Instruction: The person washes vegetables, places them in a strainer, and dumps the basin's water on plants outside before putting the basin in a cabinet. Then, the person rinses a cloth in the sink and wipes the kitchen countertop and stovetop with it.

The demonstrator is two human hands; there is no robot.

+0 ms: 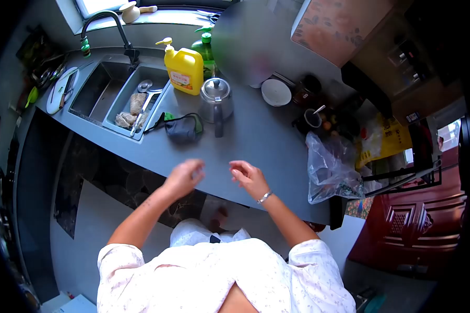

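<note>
My left hand [185, 176] is raised over the front edge of the grey counter [266, 151], a little blurred, its fingers loosely bent with nothing visible in them. Opposite it, my right hand [249, 177] has a bracelet at the wrist. Its fingers are half curled and apart, and nothing shows in them. The two hands do not touch. Beyond them a dark cloth pouch with green trim [183, 128] lies on the counter. Right beside it stands a lidded steel kettle [215, 99], its dark handle pointing my way.
At the left is a double sink [96, 91] with a black faucet [125, 39]; its right basin holds wrapped lumps and a long utensil. A yellow pump jug [183, 73] and green bottle [206, 49] stand behind. Rightward are a white bowl [275, 93] and clear plastic bag [326, 167].
</note>
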